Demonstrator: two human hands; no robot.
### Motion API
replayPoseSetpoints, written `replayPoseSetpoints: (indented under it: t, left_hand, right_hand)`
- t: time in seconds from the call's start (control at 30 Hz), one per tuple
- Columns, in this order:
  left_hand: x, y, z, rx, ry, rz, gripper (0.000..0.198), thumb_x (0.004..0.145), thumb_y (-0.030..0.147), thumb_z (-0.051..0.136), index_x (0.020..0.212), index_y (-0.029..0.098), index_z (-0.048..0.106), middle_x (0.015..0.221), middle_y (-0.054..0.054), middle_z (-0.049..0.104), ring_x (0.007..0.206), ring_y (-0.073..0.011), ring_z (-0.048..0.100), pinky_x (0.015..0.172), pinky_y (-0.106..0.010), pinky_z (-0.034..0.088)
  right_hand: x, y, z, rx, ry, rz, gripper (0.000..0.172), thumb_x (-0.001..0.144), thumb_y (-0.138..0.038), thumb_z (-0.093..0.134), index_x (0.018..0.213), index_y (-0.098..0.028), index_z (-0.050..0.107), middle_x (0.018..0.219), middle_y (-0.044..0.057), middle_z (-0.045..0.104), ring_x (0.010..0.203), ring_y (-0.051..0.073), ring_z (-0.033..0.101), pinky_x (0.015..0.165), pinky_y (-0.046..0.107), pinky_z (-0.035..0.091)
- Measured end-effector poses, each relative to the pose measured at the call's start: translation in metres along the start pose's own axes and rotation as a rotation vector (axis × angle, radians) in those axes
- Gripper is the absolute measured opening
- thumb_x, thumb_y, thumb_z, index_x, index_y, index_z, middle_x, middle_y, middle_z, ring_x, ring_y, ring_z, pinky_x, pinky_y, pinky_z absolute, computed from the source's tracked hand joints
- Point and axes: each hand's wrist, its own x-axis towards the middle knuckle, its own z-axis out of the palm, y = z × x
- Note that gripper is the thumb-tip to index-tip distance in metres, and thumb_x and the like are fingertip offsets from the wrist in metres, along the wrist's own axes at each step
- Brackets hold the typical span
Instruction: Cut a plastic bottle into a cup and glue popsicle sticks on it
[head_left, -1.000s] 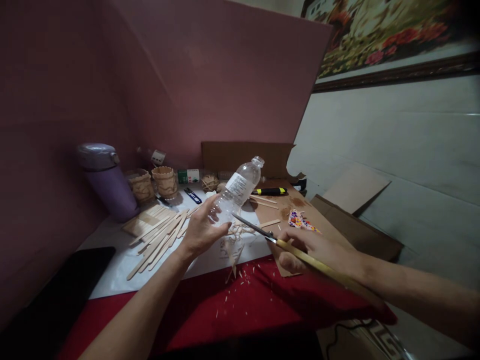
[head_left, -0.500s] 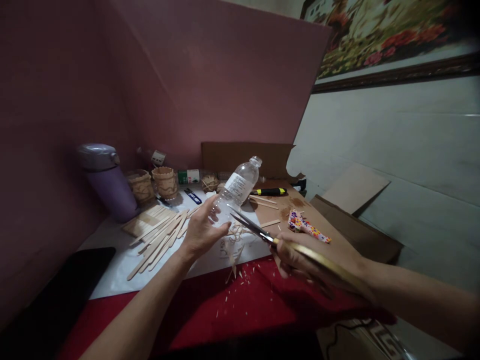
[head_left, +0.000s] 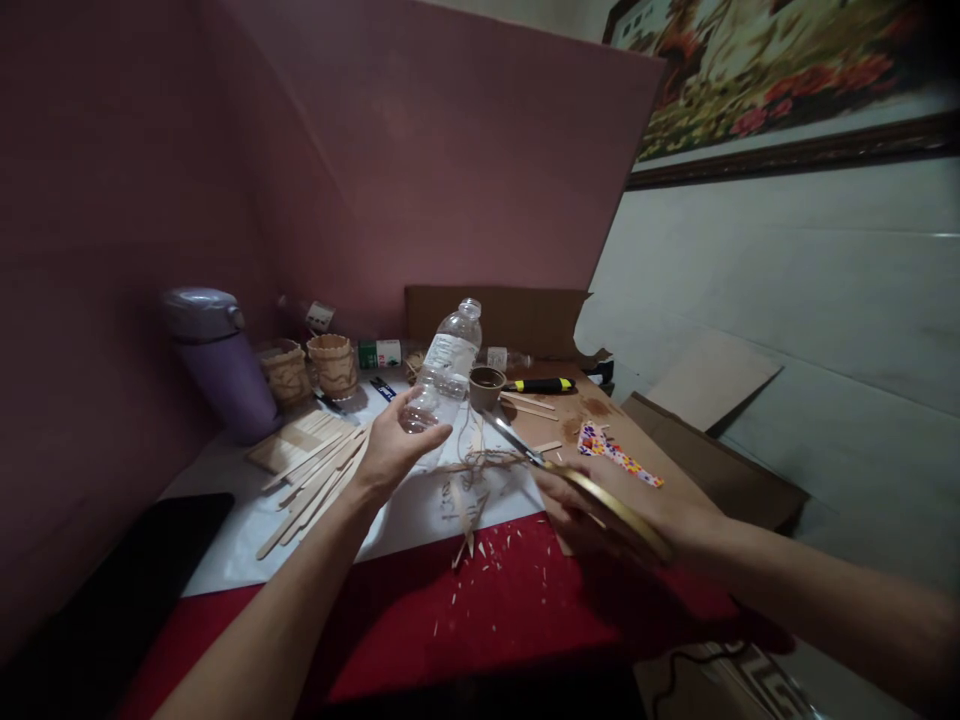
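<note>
My left hand [head_left: 394, 450] grips the lower end of a clear plastic bottle [head_left: 444, 366] with a white label, held tilted with its cap up and to the right. My right hand [head_left: 615, 515] is closed on a pair of gold-handled scissors [head_left: 577, 478]. Their blades point up-left towards the bottle and look nearly shut. Under the blades lie loose twine [head_left: 480, 468] and wood shavings. A small brown cup [head_left: 487, 387] stands just right of the bottle.
Wooden craft sticks [head_left: 315, 475] lie fanned on white paper at the left. A purple flask [head_left: 217, 362] and two stick-built cups [head_left: 331, 364] stand behind them. A yellow utility knife [head_left: 541, 385], a patterned paper piece [head_left: 615, 452] and cardboard sheets [head_left: 705, 375] lie at the right.
My left hand has swung the bottle more upright and slightly left, uncovering the brown cup. My right hand with the scissors has dropped lower and drawn back from the bottle.
</note>
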Motion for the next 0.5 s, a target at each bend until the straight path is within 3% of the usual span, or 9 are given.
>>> replayPoseSetpoints:
  t: [0.13,0.2,0.37,0.5]
  left_hand:
    - [-0.003,0.003,0.001,-0.043,-0.022,-0.017,0.075,0.064,0.046,0.085,0.126,0.014,0.059,0.086,-0.005,0.068,0.071,-0.0157,0.062,0.060,-0.025,0.049]
    - [-0.004,0.004,0.001,-0.072,-0.017,-0.042,0.074,0.066,0.050,0.082,0.126,0.014,0.059,0.088,-0.006,0.069,0.069,-0.0154,0.062,0.057,-0.025,0.049]
    - [-0.005,0.005,0.001,-0.138,-0.028,-0.084,0.068,0.065,0.049,0.082,0.119,0.014,0.062,0.082,-0.004,0.069,0.066,-0.0150,0.063,0.055,-0.024,0.049]
    - [-0.009,0.009,0.005,-0.203,-0.064,-0.134,0.067,0.061,0.046,0.084,0.117,0.015,0.063,0.082,-0.004,0.069,0.064,-0.0152,0.063,0.054,-0.025,0.051]
  right_hand:
    - [0.020,-0.003,0.005,-0.537,0.255,-0.102,0.016,0.075,-0.032,0.068,0.083,-0.019,0.064,0.075,0.006,0.069,0.064,0.018,0.061,0.057,0.027,0.040]
    - [0.026,-0.011,0.014,-0.744,0.315,-0.152,0.015,0.077,-0.025,0.060,0.090,-0.018,0.064,0.088,0.011,0.072,0.076,0.022,0.064,0.064,0.030,0.040]
    - [0.038,-0.025,0.042,-0.821,0.317,-0.097,0.030,0.088,-0.023,0.050,0.114,-0.011,0.057,0.107,0.021,0.070,0.089,0.027,0.066,0.067,0.032,0.041]
    - [0.044,-0.031,0.050,-0.933,0.214,-0.013,0.030,0.090,-0.017,0.049,0.115,-0.008,0.062,0.103,0.022,0.073,0.086,0.027,0.069,0.066,0.031,0.042]
